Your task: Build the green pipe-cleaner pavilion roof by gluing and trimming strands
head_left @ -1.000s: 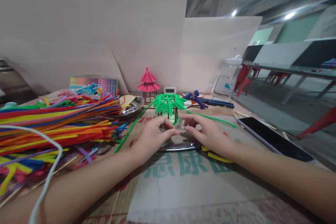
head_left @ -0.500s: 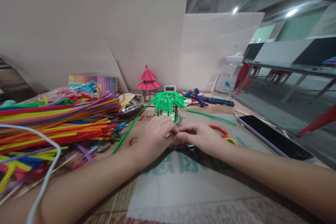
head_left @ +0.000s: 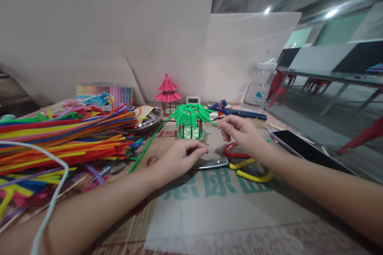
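A small green pavilion (head_left: 191, 121) made of pipe cleaners stands on the cardboard-covered table (head_left: 209, 215). My right hand (head_left: 243, 135) is raised just right of its roof, thumb and forefinger pinched on the end of a green pipe cleaner (head_left: 266, 140) that runs behind the wrist. My left hand (head_left: 179, 158) rests on the cardboard in front of the pavilion, fingers curled and pinched together; what they hold is hidden. Scissors (head_left: 239, 160) with red and yellow handles lie between the two hands, their blade tip next to my left fingers.
A big pile of coloured pipe cleaners (head_left: 66, 135) fills the left. A white cable (head_left: 50, 191) loops over it. Behind stand a pink pavilion (head_left: 168, 93), marker box (head_left: 104, 95), metal dish (head_left: 151, 121), blue glue gun (head_left: 227, 110) and jar (head_left: 260, 85). A phone (head_left: 311, 151) lies right.
My right hand has lifted off the table, away from my left hand, and moved up beside the green roof, uncovering the scissors. My left hand has stayed low in front of the pavilion.
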Tool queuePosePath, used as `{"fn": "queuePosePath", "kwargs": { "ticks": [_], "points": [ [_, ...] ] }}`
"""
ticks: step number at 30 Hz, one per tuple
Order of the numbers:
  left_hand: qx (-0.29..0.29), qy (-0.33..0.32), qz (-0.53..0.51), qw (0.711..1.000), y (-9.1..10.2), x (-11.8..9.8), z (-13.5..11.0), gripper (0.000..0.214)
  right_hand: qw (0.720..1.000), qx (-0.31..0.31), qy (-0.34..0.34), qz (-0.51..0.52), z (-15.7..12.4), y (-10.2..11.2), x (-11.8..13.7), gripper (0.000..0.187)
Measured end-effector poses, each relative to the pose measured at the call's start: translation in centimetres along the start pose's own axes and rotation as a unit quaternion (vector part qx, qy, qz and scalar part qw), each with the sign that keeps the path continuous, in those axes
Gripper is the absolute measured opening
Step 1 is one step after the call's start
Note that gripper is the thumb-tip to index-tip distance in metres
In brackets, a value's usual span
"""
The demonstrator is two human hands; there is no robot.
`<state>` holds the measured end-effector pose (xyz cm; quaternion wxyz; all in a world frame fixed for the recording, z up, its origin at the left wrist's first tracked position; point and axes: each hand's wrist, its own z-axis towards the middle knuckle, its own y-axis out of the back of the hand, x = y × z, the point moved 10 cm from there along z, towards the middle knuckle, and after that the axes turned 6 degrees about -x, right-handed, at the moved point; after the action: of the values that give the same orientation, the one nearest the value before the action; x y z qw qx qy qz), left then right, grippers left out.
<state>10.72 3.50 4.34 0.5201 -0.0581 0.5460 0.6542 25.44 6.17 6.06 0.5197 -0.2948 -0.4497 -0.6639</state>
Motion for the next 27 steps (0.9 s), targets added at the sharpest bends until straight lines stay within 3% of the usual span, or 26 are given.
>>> {"fn": "queuePosePath", "kwargs": {
  "ticks": [4, 9, 12, 14, 19, 23, 27],
  "points": [
    [-0.03, 0.018, 0.004, 0.999, 0.7, 0.5, 0.1, 0.027, 0.999, -0.038, -0.024, 0.008, 0.9, 1.3, -1.7, 0.031],
    [-0.057, 0.002, 0.009, 0.998, 1.0, 0.7, 0.2, 0.021, 0.996, 0.026, -0.083, 0.013, -1.1, -1.7, -2.0, 0.024],
    [-0.089, -0.05, 0.022, 0.995, 1.6, -0.2, 0.1, 0.032, 0.984, 0.083, -0.138, 0.074, -2.7, -4.2, -2.0, 0.024],
    [-0.092, -0.106, 0.039, 0.989, 1.7, -1.5, -0.3, 0.029, 0.978, 0.113, -0.156, 0.08, -3.4, -5.2, -1.9, 0.025],
    [-0.129, -0.205, 0.086, 0.966, 2.4, -3.7, -1.0, 0.016, 0.978, 0.161, -0.116, 0.069, -3.7, -6.0, -1.2, 0.027],
    [-0.149, -0.205, 0.093, 0.963, 3.2, -3.9, -0.9, 0.009, 0.967, 0.197, -0.123, 0.108, -3.9, -6.5, -1.1, 0.035],
    [-0.137, -0.154, 0.079, 0.975, 3.5, -3.2, -0.6, 0.006, 0.964, 0.194, -0.134, 0.126, -4.0, -6.6, -1.0, 0.041]
  ]
}}
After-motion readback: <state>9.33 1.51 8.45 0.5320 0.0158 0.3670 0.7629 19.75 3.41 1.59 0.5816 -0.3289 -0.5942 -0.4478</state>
